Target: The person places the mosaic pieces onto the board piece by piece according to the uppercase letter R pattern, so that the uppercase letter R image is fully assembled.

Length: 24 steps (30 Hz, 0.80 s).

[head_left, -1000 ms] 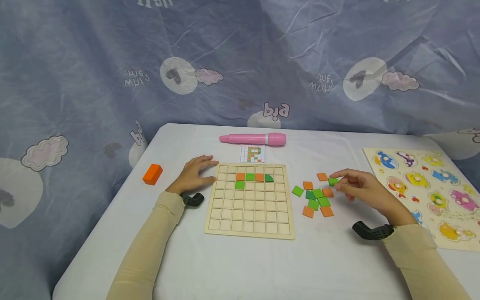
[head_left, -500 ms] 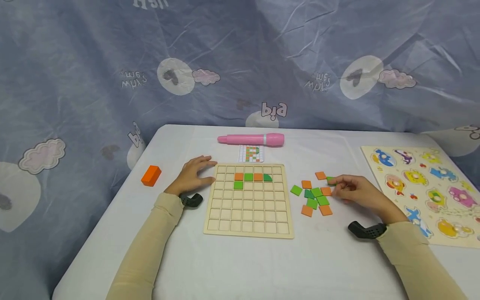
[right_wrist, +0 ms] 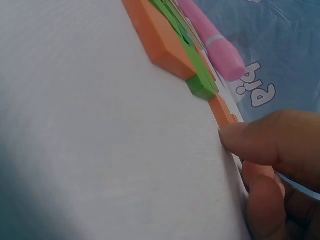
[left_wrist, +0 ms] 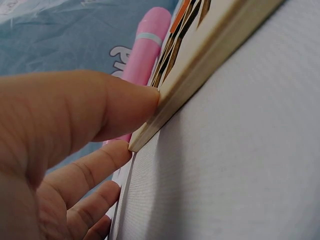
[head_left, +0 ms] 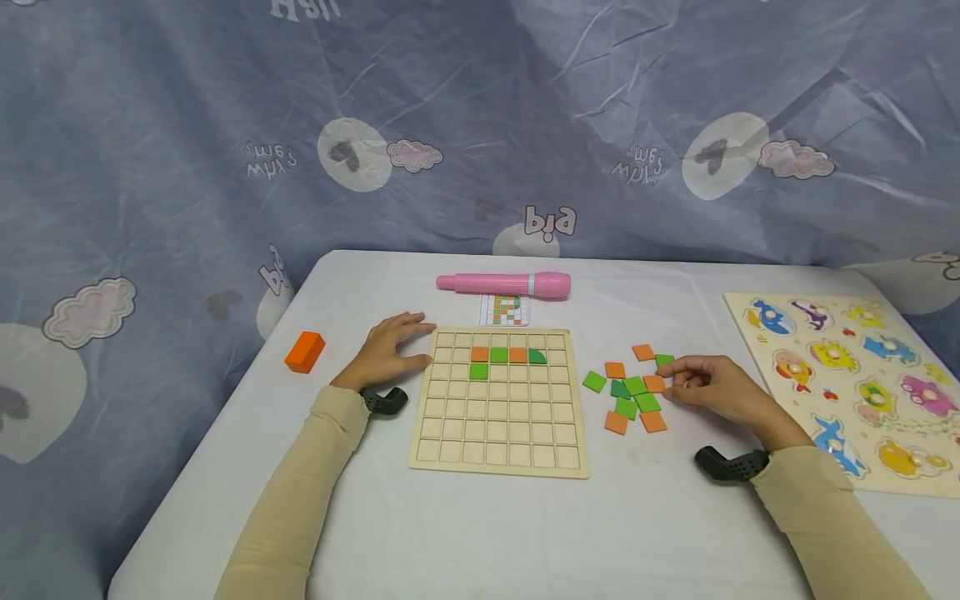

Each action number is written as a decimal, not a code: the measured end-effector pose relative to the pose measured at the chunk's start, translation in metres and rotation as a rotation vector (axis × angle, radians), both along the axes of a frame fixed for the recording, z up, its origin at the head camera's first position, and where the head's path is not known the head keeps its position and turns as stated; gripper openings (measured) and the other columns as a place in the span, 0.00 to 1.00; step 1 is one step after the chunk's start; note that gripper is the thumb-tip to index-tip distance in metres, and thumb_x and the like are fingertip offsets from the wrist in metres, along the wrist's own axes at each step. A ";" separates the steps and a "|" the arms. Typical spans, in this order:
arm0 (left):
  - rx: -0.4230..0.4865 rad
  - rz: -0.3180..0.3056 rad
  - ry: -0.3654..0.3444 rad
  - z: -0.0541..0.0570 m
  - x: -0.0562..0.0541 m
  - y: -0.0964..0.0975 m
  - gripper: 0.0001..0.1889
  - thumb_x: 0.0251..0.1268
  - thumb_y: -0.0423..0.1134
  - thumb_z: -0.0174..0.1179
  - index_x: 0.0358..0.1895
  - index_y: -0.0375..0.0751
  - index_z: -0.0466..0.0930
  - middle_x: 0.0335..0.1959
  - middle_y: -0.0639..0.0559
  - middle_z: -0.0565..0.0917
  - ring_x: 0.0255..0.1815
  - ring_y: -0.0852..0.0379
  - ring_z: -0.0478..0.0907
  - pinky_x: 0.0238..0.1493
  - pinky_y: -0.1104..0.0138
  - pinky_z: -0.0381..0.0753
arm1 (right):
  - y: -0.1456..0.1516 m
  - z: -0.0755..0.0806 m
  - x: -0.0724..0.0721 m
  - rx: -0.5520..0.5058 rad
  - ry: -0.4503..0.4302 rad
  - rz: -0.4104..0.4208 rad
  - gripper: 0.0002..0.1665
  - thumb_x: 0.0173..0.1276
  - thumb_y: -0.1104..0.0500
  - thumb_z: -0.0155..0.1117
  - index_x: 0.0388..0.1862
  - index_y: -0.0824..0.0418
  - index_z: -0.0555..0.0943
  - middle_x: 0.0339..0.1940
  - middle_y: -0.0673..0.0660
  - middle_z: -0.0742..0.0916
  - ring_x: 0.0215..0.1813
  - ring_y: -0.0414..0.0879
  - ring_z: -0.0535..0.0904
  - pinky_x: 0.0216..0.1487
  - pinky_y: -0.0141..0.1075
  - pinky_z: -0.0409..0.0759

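Observation:
My left hand [head_left: 381, 352] rests on the table at the wooden grid board [head_left: 498, 458], its thumb at the left edge and index fingertip at the far left corner. In the board's grid sit two orange square tiles, two green ones and a dark green quarter-round piece [head_left: 537, 357]. Right of the board, my right hand [head_left: 720, 387] is at a spread of loose tiles. Its thumb and index fingertips are around the near end of an orange tile [head_left: 653, 384]; I cannot tell whether they pinch it. A light green tile [head_left: 663, 361] lies just beyond the index finger.
Behind the board lie a small pattern card [head_left: 504, 310] and a pink marker pen [head_left: 495, 284]. An orange block [head_left: 305, 352] is at the far left. A wooden animal puzzle board [head_left: 847, 400] occupies the right side. A printed curtain hangs behind the table.
My right hand has moved from the light green tile a little toward me, to the orange tile beside it. My left hand keeps its place at the board.

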<state>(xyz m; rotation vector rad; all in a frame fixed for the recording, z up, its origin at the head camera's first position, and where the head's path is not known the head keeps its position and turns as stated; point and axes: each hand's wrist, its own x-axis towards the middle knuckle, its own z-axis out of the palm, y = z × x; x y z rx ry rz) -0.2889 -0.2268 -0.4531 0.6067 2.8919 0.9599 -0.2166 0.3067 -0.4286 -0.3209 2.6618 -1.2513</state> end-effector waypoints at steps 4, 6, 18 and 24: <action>0.005 -0.005 0.004 0.000 0.000 0.000 0.34 0.68 0.47 0.69 0.76 0.41 0.78 0.83 0.38 0.68 0.87 0.35 0.54 0.84 0.37 0.46 | -0.001 0.000 0.000 0.007 0.007 -0.008 0.20 0.72 0.67 0.73 0.58 0.77 0.84 0.36 0.52 0.81 0.33 0.38 0.73 0.31 0.29 0.75; 0.008 -0.007 0.005 0.000 0.000 0.000 0.34 0.68 0.47 0.69 0.76 0.42 0.79 0.83 0.39 0.68 0.87 0.35 0.54 0.84 0.38 0.46 | -0.001 0.000 0.001 0.009 0.008 -0.012 0.20 0.72 0.66 0.74 0.58 0.77 0.84 0.36 0.51 0.81 0.33 0.37 0.73 0.31 0.29 0.75; 0.018 -0.005 -0.002 -0.002 -0.001 -0.001 0.33 0.68 0.47 0.70 0.76 0.43 0.79 0.83 0.40 0.68 0.87 0.37 0.53 0.84 0.38 0.46 | -0.001 0.001 0.002 0.019 0.014 -0.013 0.19 0.72 0.66 0.74 0.57 0.76 0.84 0.36 0.51 0.81 0.33 0.38 0.73 0.32 0.28 0.75; 0.019 0.005 -0.010 -0.003 -0.002 -0.001 0.33 0.67 0.48 0.70 0.76 0.44 0.79 0.84 0.41 0.68 0.88 0.37 0.53 0.84 0.38 0.46 | 0.000 0.001 0.001 0.032 0.009 -0.015 0.19 0.73 0.66 0.73 0.57 0.76 0.84 0.36 0.51 0.82 0.34 0.38 0.73 0.32 0.28 0.75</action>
